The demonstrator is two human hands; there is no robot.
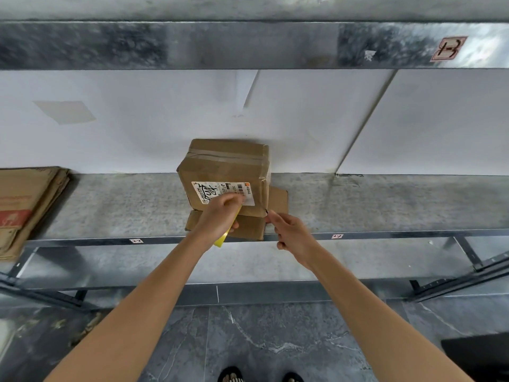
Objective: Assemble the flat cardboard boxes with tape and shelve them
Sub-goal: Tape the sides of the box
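A brown cardboard box (pixel 224 166) stands on the metal shelf (pixel 385 205), taped across its top, with a white shipping label (pixel 217 190) on the side facing me. Its lower flaps (pixel 278 201) lie spread out on the shelf. My left hand (pixel 219 216) presses against the label side and is closed around a yellow tool (pixel 220 239) that sticks out below the fist. My right hand (pixel 292 232) pinches at the box's lower right corner, where a thin dark tip shows between the fingers.
A stack of flat cardboard boxes (pixel 26 208) lies at the shelf's left end. An upper shelf beam (pixel 248 45) runs overhead, a lower shelf (pixel 248 266) sits below, and a white wall is behind. My feet stand on the grey marble floor.
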